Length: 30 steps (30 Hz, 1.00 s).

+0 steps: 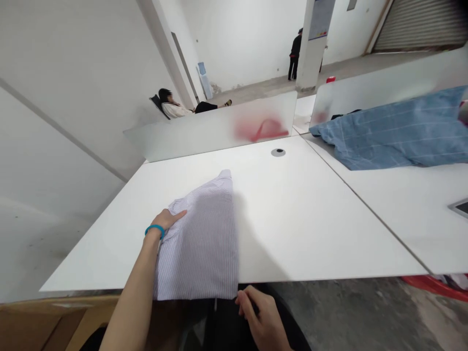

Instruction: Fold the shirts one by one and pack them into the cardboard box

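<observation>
A folded striped shirt (206, 234), white with thin dark lines, lies on the white table (314, 219), its lower end hanging slightly past the front edge. On the shirt's upper left side is my left hand (168, 219), with the thumb stretched over the cloth. Its other fingers are mostly hidden at the shirt's edge, where it grips the fabric. At the lower right corner of the cloth, just off the table edge, my right hand (258, 312) is closed with the fingertips pinched at that corner.
A frosted divider (204, 131) runs along the table's back, near a round cable hole (278, 152). Blue checked cloth (398, 129) lies on the adjoining table. A cardboard box (47, 324) stands at lower left. Beyond the divider, one person sits and another stands.
</observation>
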Tool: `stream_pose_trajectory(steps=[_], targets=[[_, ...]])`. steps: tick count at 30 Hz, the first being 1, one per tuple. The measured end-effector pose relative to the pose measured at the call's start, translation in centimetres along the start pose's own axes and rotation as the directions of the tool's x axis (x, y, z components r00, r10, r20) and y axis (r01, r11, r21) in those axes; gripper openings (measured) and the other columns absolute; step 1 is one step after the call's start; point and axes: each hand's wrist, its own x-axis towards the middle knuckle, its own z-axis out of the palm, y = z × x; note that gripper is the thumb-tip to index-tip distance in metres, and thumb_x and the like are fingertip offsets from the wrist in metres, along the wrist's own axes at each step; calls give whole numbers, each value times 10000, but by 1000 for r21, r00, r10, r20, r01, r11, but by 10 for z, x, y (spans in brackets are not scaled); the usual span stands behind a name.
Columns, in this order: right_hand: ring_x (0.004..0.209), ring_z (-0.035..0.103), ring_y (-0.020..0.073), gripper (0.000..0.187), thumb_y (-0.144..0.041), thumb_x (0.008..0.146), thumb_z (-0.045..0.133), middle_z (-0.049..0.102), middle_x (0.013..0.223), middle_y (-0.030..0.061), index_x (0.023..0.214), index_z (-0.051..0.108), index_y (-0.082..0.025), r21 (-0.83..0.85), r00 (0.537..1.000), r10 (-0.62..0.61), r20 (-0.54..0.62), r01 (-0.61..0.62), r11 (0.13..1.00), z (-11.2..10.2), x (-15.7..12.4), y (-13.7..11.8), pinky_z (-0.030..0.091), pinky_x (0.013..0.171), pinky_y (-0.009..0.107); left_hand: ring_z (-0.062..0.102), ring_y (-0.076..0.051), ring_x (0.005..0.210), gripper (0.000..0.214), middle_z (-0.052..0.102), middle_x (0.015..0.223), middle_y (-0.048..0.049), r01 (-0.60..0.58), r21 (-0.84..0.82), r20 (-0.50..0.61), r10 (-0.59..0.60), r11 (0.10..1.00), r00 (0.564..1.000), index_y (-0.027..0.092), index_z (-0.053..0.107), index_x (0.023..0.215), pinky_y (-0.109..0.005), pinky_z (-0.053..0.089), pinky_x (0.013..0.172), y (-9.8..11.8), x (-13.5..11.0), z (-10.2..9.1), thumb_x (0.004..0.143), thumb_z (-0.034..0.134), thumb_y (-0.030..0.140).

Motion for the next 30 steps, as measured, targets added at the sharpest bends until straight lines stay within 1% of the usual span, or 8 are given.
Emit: stream_pose_trajectory(steps=[4,7,10,13,18,24,27,30], targets=[[899,607,215,577,-649,842,422,679,960,115,950,681,-145,229,984,156,84,-172,958,9,1,10,446,807,302,640,-283,993,677,680,1102,-133,-141,-98,69,148,985,987,142,635,1042,-319,492,823,-2,1,-4,626,571,672],[1059,590,279,798,-788,692,484,648,1104,170,1045,669,-96,568,914,320,250,-406,716,10,9,8,463,895,371,625,-286,1021,696,675,1116,-124,-238,-152,69,251,959,966,139,605,1105,-327,481,860,-3,-7,-5,625,583,643],[995,632,287,782,-738,637,610,661,1044,176,1034,658,-66,680,860,353,368,-508,529,9,14,-3,495,858,387,586,-283,1094,733,629,1206,-114,-397,-211,47,415,893,909,136,531,1206,-334,460,910,-5,-16,-8,640,580,599],[896,656,254,667,-660,635,681,672,992,131,987,667,-93,708,901,363,239,-417,570,11,15,-14,526,793,364,545,-282,1145,703,593,1248,-110,-484,-181,43,499,856,866,146,471,1249,-343,437,939,-7,-25,-11,677,554,547],[728,640,208,539,-617,684,664,657,779,60,876,666,-113,697,930,365,49,-293,654,11,7,-20,552,721,354,564,-279,1046,538,623,1087,-87,-513,-194,-50,514,836,856,145,504,1114,-335,452,870,-2,-45,-15,712,512,503],[1169,521,262,430,-488,790,619,608,1211,83,1100,668,-195,513,967,228,-113,-140,847,-8,-5,-26,451,979,400,529,-250,1045,437,589,1055,-48,-529,-440,-226,480,726,848,159,490,1028,-350,424,920,-1,-79,-22,688,569,423],[1249,459,270,433,-465,810,601,575,1277,82,1151,652,-204,476,974,203,-102,-131,870,-10,-2,-30,379,1049,434,522,-266,1058,420,589,1047,-63,-552,-516,-318,451,655,834,135,510,1010,-379,399,953,-18,-92,-33,668,612,357],[1255,457,264,428,-448,827,583,563,1295,81,1172,638,-202,475,993,107,-57,-67,877,3,11,-39,333,1081,447,521,-275,1073,425,590,1043,-84,-580,-551,-427,395,600,814,108,522,1035,-418,371,978,-55,-105,-50,676,627,308]])
